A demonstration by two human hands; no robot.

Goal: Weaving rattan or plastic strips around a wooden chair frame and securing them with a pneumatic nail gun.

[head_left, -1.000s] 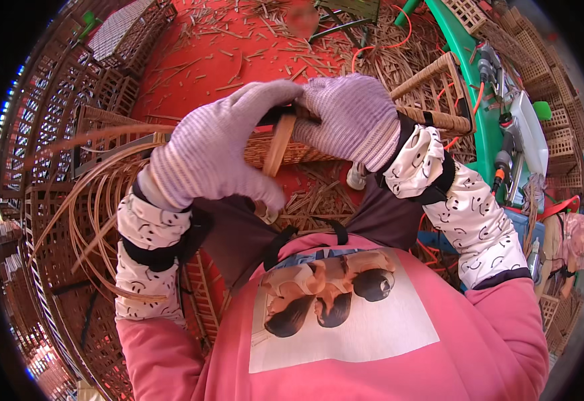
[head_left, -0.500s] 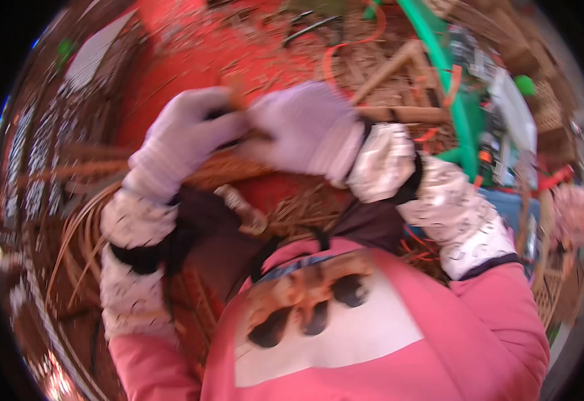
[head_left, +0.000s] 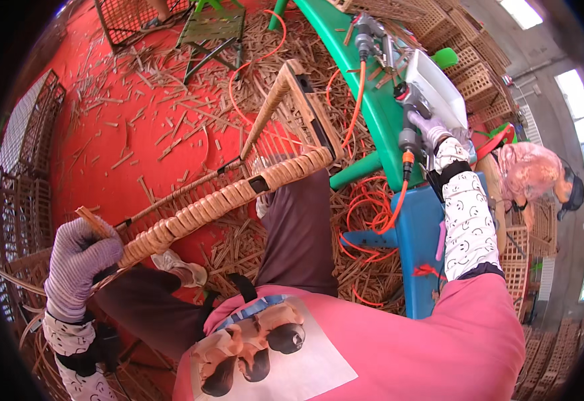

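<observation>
While both my gloved hands were pinched together on a strip a second ago, they are now well apart: my left hand [head_left: 78,264] has fingers closed round the near end of the tan wrapped rattan frame [head_left: 228,197] across my lap, and my right hand [head_left: 432,137] grips the grey pneumatic nail gun [head_left: 409,120] on the green bench [head_left: 372,100], so fastening looks next.

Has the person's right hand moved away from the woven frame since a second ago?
Yes. The right hand has left the left hand and the rattan-wrapped frame, swinging out to the person's right, and now rests on the air tool at the green table.
</observation>
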